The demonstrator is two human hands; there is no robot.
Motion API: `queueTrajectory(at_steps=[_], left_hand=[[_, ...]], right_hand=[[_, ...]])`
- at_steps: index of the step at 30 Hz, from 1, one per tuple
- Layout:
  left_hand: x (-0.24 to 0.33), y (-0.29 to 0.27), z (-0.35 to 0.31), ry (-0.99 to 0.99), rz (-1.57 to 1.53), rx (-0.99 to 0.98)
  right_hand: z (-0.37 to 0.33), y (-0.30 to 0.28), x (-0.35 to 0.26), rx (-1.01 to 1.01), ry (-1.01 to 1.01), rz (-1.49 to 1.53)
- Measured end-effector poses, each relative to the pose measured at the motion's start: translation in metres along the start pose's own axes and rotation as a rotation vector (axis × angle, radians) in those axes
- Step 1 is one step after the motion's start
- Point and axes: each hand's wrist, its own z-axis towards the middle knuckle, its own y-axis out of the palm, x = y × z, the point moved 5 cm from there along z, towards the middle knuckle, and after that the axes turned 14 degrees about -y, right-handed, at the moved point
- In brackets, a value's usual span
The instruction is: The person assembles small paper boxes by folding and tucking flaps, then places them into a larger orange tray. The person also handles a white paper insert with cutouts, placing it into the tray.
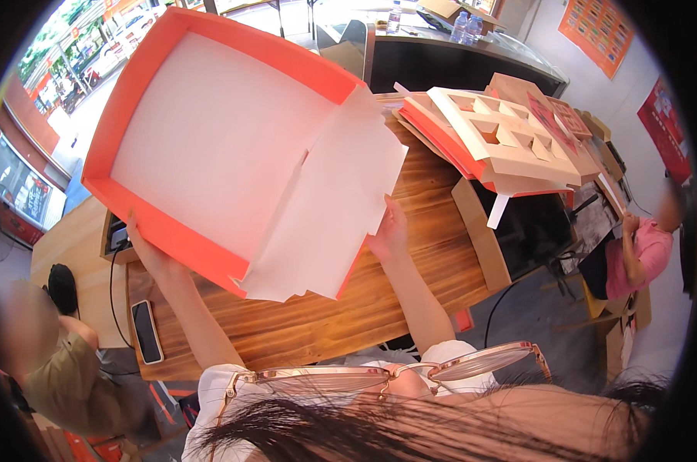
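A large cardboard box [225,146] with a white inside and orange-red walls is held up above the wooden table, tilted so its inside shows. Three of its sides stand folded up, while the side at the right is a flat white flap [329,192] with notched edges. My left hand [150,252] grips the box's lower left wall, its fingers partly hidden behind the cardboard. At the flap's right edge my right hand [389,231] is closed on the cardboard, with some fingers out of sight underneath.
On the table [318,323] lies a phone [147,331] at the left. Stacked cardboard with a compartment insert [510,135] sits at the right, near a black screen [529,235]. Water bottles [464,28] stand behind. One person [56,369] is at the left, another [637,254] at the right.
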Motion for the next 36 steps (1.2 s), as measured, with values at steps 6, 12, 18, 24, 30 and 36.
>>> queueTrajectory(at_steps=[6, 12, 18, 24, 30, 36], left_hand=[[0.001, -0.007, 0.004, -0.021, 0.009, -0.029], [-0.038, 0.016, 0.001, -0.178, 0.020, 0.000], [-0.072, 0.015, 0.012, -0.245, 0.081, -0.031], [-0.047, 0.021, 0.003, -0.108, 0.089, -0.011], [-0.037, 0.024, -0.005, 0.067, 0.228, 0.067], [-0.034, 0.021, -0.003, 0.114, 0.213, 0.056]], right_hand=[[0.006, -0.007, 0.004, -0.024, 0.011, 0.122], [0.007, -0.018, 0.019, -0.167, 0.047, 0.262], [0.009, -0.030, 0.013, -0.073, -0.035, 0.099], [0.019, -0.021, -0.016, 0.103, -0.157, 0.061], [0.021, -0.022, -0.016, 0.075, -0.176, -0.256], [0.016, -0.014, -0.007, 0.015, -0.251, -0.863]])
